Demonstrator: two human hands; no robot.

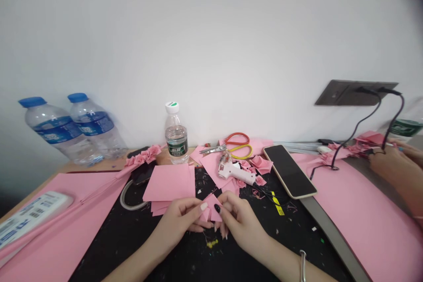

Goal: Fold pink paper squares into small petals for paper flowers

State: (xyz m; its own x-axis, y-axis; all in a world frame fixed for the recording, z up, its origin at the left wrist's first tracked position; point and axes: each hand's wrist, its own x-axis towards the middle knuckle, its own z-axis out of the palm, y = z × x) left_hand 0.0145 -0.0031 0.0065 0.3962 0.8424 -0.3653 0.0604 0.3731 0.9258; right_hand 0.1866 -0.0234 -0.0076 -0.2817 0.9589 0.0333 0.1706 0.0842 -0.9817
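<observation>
A small folded piece of pink paper (213,206) is pinched between both my hands above the black mat (231,255). My left hand (185,218) grips its left side with the thumb on top. On the other side, my right hand (239,216) presses it with a dark-nailed thumb. The fingers beneath the paper are partly hidden. Just behind my left hand lies a stack of pink paper squares (170,183). Beyond my right hand a white hot glue gun (236,172) rests among folded pink paper flowers (261,164).
Scissors (231,146) and a small water bottle (176,136) stand near the wall. A phone (291,172) lies right of the glue gun. Two large bottles (95,128) lean at left beside pink sheets (89,185). Another person's hands (393,163) work at far right, near cables (357,123).
</observation>
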